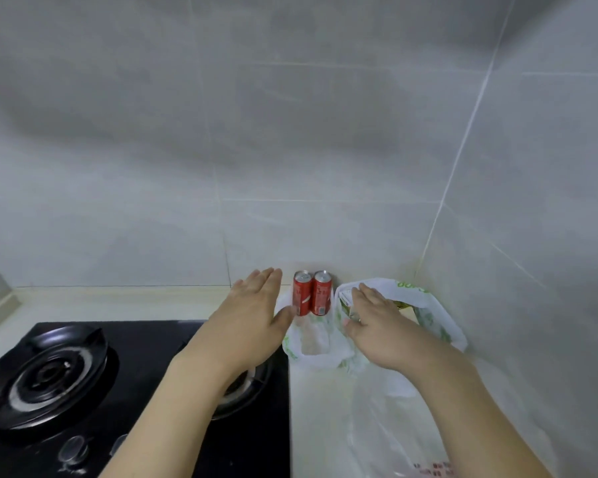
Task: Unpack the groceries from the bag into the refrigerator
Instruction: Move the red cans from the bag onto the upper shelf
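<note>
Left hand (256, 315) reaching flat and empty beside two red soda cans (312, 297), likely to grab them; right hand (377, 319), fingers spread, holding nothing, pressing the white grocery bag (425, 305) just right of the cans to open it

I am standing in a home kitchen: a black gas hob (135, 391) with a round burner (47, 374) fills the lower left of the frame, set into a pale countertop (118, 303) beneath grey wall tiles (290, 132).
</note>
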`<state>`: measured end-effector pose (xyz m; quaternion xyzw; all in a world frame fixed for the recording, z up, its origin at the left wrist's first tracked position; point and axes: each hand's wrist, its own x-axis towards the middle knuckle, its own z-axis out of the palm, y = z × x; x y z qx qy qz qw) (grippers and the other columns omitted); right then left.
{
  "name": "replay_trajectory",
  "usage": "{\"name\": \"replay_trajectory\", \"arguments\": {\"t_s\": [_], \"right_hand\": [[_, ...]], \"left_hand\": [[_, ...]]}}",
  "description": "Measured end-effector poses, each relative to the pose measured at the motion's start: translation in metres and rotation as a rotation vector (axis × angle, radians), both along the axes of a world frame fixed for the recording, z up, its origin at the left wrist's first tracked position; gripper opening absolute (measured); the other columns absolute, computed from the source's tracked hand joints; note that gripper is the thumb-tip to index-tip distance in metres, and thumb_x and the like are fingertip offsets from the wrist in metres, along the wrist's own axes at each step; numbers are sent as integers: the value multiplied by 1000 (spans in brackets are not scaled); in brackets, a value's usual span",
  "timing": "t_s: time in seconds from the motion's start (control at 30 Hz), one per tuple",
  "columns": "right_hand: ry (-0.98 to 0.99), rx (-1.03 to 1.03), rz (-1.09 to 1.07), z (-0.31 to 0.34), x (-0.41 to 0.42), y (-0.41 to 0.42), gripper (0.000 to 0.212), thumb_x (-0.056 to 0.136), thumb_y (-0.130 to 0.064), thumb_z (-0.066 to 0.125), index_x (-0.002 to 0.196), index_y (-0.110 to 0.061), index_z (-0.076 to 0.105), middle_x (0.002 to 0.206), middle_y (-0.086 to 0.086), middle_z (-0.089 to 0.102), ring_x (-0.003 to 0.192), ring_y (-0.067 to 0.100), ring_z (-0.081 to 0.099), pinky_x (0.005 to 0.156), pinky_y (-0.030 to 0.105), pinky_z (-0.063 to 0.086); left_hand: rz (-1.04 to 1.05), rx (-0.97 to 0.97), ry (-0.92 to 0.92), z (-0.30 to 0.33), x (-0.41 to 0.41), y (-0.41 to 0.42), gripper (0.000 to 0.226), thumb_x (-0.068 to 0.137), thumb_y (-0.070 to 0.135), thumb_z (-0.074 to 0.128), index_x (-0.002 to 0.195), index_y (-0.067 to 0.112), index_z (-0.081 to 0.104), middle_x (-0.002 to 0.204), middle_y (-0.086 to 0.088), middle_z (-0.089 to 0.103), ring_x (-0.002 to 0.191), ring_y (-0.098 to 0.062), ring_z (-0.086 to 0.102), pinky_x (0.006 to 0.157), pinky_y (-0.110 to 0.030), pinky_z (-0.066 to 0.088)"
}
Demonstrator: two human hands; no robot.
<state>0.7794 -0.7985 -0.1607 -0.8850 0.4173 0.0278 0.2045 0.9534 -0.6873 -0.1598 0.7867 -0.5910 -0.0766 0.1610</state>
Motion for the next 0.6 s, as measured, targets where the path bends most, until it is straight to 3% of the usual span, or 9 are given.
{"name": "replay_trajectory", "arguments": {"t_s": [0.3, 0.6], "right_hand": [[30, 46, 18, -16, 46, -50, 61, 105, -34, 25, 155, -12, -3, 163, 2, -11, 149, 14, -9, 118, 28, -5], [49, 114, 2, -49, 77, -125, 61, 105, -34, 26, 155, -14, -2, 163, 1, -7, 150, 14, -5, 119, 31, -1]], "left_hand": [[30, 3, 80, -15, 47, -40, 66, 103, 43, 34, 157, 18, 6, 164, 5, 7, 150, -11, -1, 118, -26, 0], [58, -2, 189, -50, 87, -108, 69, 99, 44, 43, 157, 26, 8, 162, 9, 18, 149, -13, 15, 118, -29, 19]]}}
